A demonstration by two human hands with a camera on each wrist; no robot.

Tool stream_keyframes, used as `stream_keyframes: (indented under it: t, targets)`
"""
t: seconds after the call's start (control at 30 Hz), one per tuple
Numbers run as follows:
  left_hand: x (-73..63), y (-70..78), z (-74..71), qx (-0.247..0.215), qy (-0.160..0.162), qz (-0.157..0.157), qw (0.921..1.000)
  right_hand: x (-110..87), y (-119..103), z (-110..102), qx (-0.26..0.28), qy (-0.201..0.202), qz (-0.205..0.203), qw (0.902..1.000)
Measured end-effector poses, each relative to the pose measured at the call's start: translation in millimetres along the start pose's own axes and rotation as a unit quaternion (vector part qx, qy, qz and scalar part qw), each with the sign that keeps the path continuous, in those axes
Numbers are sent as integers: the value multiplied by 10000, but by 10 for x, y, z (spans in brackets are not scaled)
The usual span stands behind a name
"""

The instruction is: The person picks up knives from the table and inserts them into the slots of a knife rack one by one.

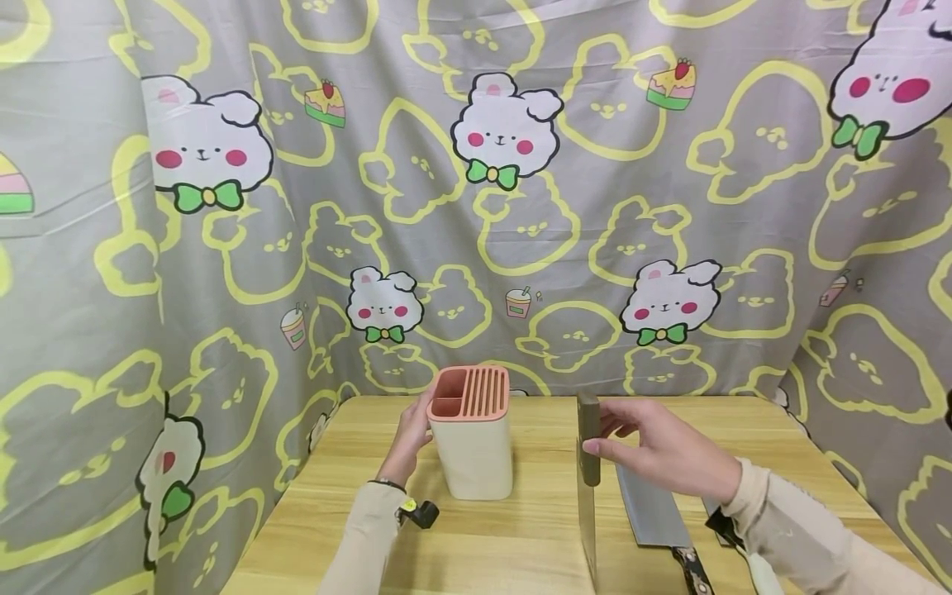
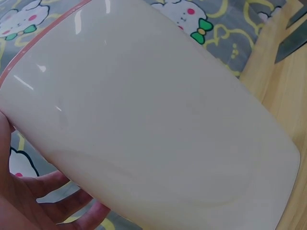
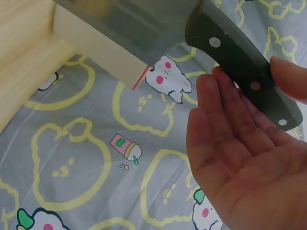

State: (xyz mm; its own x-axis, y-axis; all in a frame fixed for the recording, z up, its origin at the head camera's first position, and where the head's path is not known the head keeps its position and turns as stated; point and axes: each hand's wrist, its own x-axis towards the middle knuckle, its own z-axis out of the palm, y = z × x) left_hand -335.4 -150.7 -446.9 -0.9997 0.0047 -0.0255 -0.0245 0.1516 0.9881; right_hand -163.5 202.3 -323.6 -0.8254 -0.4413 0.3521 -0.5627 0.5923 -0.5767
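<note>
A cream knife holder (image 1: 476,459) with a pink slotted top and two open compartments stands upright on the table. My left hand (image 1: 411,440) rests against its left side near the rim; the left wrist view has loosely bent fingers (image 2: 79,203) touching that wall. To the right of the holder, my right hand (image 1: 662,446) pinches the dark, riveted handle of a kitchen knife (image 1: 588,446) between thumb and fingers. Its handle is uppermost and the broad blade (image 1: 587,537) points down, seen nearly edge-on. In the right wrist view the blade (image 3: 129,28) overlaps the holder.
Below my right hand, a cleaver (image 1: 650,508) with a dark patterned handle lies on the wooden table (image 1: 476,545). Another knife with a pale handle (image 1: 762,572) lies to its right, partly hidden by my wrist. A patterned grey curtain (image 1: 521,231) hangs behind and at both sides.
</note>
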Motion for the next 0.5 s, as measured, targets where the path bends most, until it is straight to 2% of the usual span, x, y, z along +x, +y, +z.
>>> stream_keyframes:
  t: [0.17,0.5]
  targets:
    - [1,5,7,41,-39,76,10000,17,-7,-27,-127,130,320,9993]
    - [-18,13,11,38,-36,49,10000,82,-47,-94,-79,294,430,9986]
